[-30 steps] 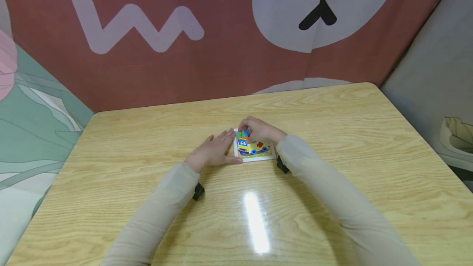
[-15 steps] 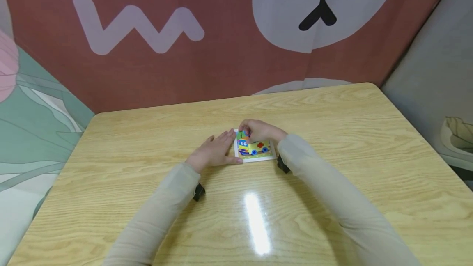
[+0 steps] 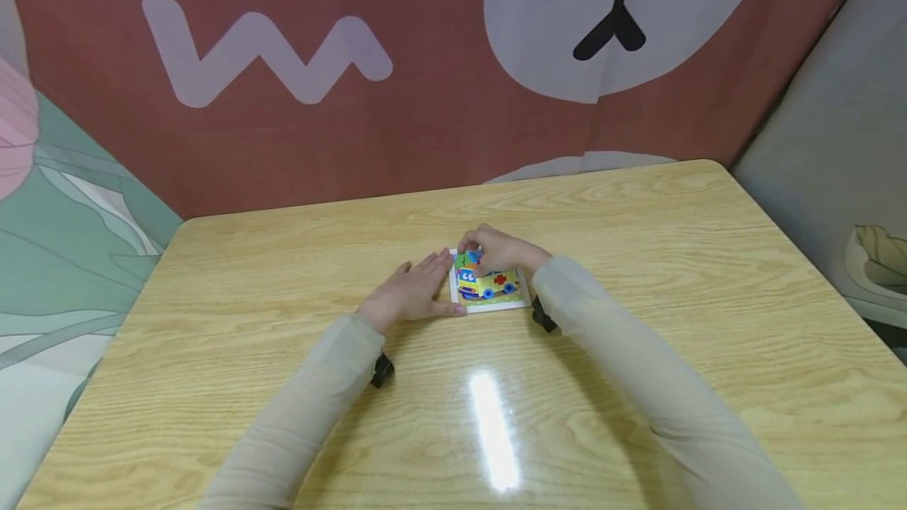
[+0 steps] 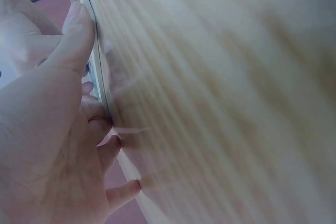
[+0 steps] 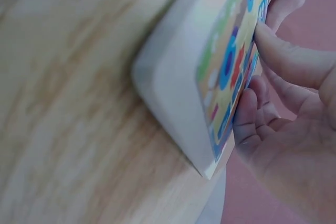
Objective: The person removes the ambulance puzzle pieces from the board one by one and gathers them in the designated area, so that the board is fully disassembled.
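Observation:
A small framed picture puzzle (image 3: 494, 307) lies flat on the wooden table, its white border around a yellow ambulance with a red cross and blue wheels. My left hand (image 3: 409, 291) rests at its left edge, fingers straight, thumb along the near corner. The left wrist view shows the thumb (image 4: 79, 35) against the frame's side. Over the upper part of the picture, my right hand (image 3: 496, 249) has its fingers bent and pinches a small blue-edged puzzle piece (image 5: 253, 69) between thumb and fingertips. The right hand covers the picture's upper right.
The light wood table (image 3: 283, 274) reaches to a reddish-brown curtain (image 3: 425, 132) with a cartoon print along its back edge. A grey wall (image 3: 822, 148) stands at the right, with a beige bag-like thing (image 3: 879, 258) beside the table.
My right hand dips slightly and comes back up over the picture, its fingers still bent at the same spot. My left hand and the puzzle stay in place.

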Tool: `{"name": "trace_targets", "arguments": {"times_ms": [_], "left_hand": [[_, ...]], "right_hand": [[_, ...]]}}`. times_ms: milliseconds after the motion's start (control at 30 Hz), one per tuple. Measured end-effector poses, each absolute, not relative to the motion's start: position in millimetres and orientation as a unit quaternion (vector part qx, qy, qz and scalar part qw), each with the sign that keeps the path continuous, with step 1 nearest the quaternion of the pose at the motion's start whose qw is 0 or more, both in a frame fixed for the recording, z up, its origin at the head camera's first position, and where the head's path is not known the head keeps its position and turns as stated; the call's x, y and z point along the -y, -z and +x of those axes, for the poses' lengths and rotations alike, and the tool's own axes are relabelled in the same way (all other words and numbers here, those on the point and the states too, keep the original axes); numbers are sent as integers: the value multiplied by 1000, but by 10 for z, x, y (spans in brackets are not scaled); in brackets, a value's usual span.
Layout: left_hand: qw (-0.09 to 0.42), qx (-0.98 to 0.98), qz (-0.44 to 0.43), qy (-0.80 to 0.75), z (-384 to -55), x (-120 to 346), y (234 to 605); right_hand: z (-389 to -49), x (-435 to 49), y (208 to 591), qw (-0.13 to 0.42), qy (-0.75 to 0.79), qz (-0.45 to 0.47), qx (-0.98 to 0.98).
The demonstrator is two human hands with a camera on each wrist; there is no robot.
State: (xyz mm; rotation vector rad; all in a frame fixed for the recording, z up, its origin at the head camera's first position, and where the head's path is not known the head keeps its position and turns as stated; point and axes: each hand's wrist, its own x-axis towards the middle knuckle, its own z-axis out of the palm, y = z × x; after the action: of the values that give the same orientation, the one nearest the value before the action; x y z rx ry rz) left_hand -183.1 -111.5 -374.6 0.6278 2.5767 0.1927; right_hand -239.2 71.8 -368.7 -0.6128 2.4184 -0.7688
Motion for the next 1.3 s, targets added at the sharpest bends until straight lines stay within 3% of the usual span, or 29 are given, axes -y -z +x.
{"name": "trace_targets", "arguments": {"times_ms": [600,1300], "left_hand": [[238,-941,229,-71,-1840,1126,3773],[235,-942,233,-65,-1827,1125,3746]], "right_hand": [[-2453,-722,3732,254,278,-245,-893],[-2475,-720,3689,280,312,-236,-876]]}}
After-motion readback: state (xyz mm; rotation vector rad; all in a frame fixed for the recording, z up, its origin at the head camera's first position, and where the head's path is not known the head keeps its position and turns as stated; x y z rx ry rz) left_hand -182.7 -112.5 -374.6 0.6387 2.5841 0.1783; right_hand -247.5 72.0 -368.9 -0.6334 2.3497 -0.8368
